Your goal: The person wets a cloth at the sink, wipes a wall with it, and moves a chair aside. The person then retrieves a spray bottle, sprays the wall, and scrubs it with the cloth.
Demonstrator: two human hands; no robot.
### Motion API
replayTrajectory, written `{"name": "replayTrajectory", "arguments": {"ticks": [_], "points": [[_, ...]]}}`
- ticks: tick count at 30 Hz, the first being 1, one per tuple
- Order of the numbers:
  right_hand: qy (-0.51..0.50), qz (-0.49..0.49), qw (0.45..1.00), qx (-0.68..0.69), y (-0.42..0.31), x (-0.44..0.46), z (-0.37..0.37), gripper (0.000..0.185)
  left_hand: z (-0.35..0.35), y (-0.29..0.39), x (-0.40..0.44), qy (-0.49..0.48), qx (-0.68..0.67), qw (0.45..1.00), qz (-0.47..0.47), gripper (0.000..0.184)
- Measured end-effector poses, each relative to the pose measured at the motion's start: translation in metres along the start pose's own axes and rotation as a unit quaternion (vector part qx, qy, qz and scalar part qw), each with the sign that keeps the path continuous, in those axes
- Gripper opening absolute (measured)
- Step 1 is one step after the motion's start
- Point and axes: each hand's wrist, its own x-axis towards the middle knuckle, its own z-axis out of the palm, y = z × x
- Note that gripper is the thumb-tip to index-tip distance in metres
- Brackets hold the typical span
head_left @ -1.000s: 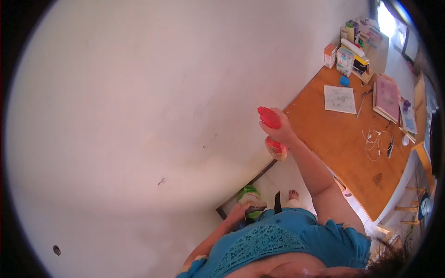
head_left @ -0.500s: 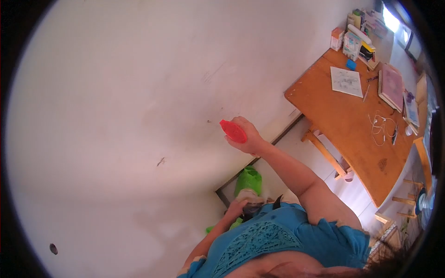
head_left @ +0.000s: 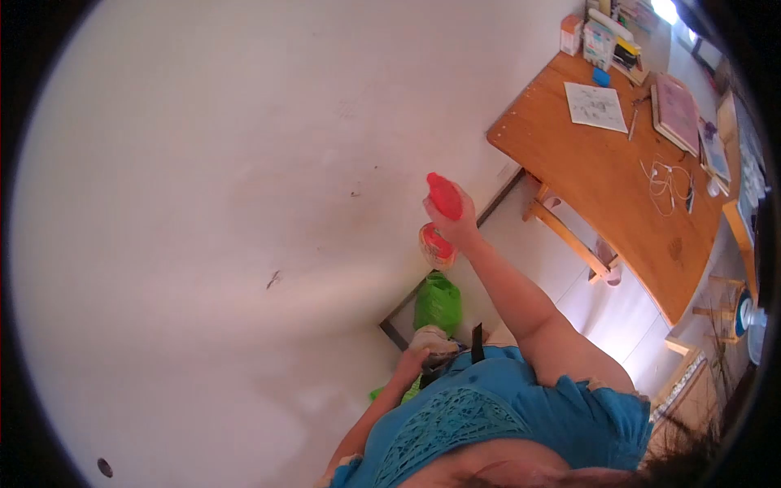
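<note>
My right hand [head_left: 457,218] is stretched out before the wall and closed around a bottle with a red top [head_left: 444,196]. The top narrows to a nozzle-like tip, which makes it look like a spray bottle. Below my hand shows its clear, labelled body [head_left: 437,246]. My left hand [head_left: 417,359] is low, near my waist, with its fingers closed on a beige and grey bundle [head_left: 436,342]. Whether that is a cloth or something else I cannot make out.
The white wall [head_left: 244,163] has dark smudges and a scuff mark [head_left: 273,280]. A green plastic bag [head_left: 438,305] is below my right hand. At right stands a wooden table [head_left: 586,171] with a drawing [head_left: 596,106], a pink book [head_left: 677,115], white earphones [head_left: 669,180] and boxes [head_left: 598,45].
My right hand has moved right and slightly up with the bottle, and the bottle's body now shows. My left hand stays at my waist. The view has shifted a little.
</note>
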Motion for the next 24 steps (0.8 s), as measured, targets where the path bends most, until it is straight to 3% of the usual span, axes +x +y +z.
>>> {"name": "replayTrajectory", "arguments": {"ticks": [2, 5, 8, 11, 14, 17, 20, 23, 24], "points": [[0.041, 0.053, 0.996, 0.059, -0.001, 0.0, -0.011, 0.031, -0.004, -0.017, 0.007, -0.01, 0.014, 0.998, 0.062, 0.033], [0.079, 0.057, 0.994, 0.055, 0.032, -0.003, -0.021, 0.03, -0.008, -0.018, 0.008, 0.016, 0.018, 0.999, 0.026, 0.035], [0.131, -0.034, 0.991, -0.023, 0.082, -0.01, -0.027, 0.029, -0.008, -0.023, 0.009, 0.052, 0.009, 0.998, 0.018, 0.036], [0.133, -0.001, 0.986, -0.096, 0.113, -0.014, -0.04, 0.039, -0.013, -0.018, 0.004, 0.022, -0.031, 0.999, 0.014, 0.035], [0.148, 0.075, 0.985, -0.049, 0.096, -0.016, -0.041, 0.037, -0.014, -0.017, -0.001, 0.025, -0.029, 0.999, -0.014, 0.036], [0.066, 0.002, 0.991, -0.114, 0.11, -0.036, -0.028, 0.034, -0.018, -0.021, -0.001, 0.02, 0.032, 0.999, -0.039, 0.037], [-0.005, -0.206, 0.965, -0.16, 0.09, -0.057, -0.001, 0.03, -0.016, -0.013, -0.008, 0.02, 0.066, 0.996, -0.052, 0.037], [-0.065, -0.194, 0.946, -0.252, 0.092, -0.072, 0.02, 0.028, -0.013, -0.026, -0.012, 0.044, 0.044, 0.994, 0.084, 0.036], [-0.07, -0.18, 0.95, -0.247, 0.093, -0.078, 0.026, 0.028, -0.013, -0.028, -0.013, 0.045, 0.045, 0.996, 0.067, 0.035]]}}
